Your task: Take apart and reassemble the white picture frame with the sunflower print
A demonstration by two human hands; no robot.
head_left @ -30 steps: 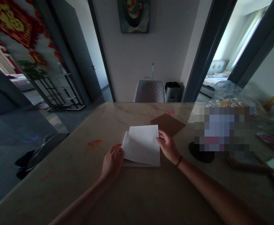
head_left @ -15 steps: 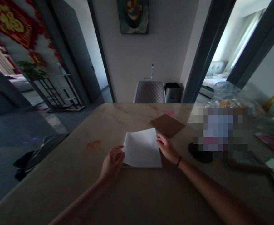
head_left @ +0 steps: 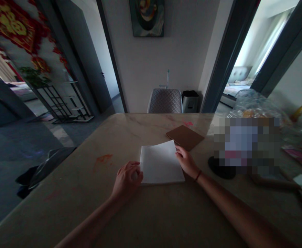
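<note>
White paper [head_left: 161,163], perhaps several sheets, lies on the table in front of me, its far right corner raised. My left hand [head_left: 128,175] is at its left edge, fingers curled together against that edge. My right hand [head_left: 186,161] holds the right edge near the far corner between thumb and fingers. Just beyond the paper, a flat brown card or booklet [head_left: 185,137] rests at an angle, apart from my right fingers.
The stone-patterned table [head_left: 84,193] bears an orange mark [head_left: 103,159] at left. A black round base [head_left: 222,168] under a blurred-out area stands at right, near plastic bags [head_left: 256,103]. A chair [head_left: 165,100] is at the far edge.
The paper has shifted slightly to the right, along with both hands. The brown card has stayed where it was.
</note>
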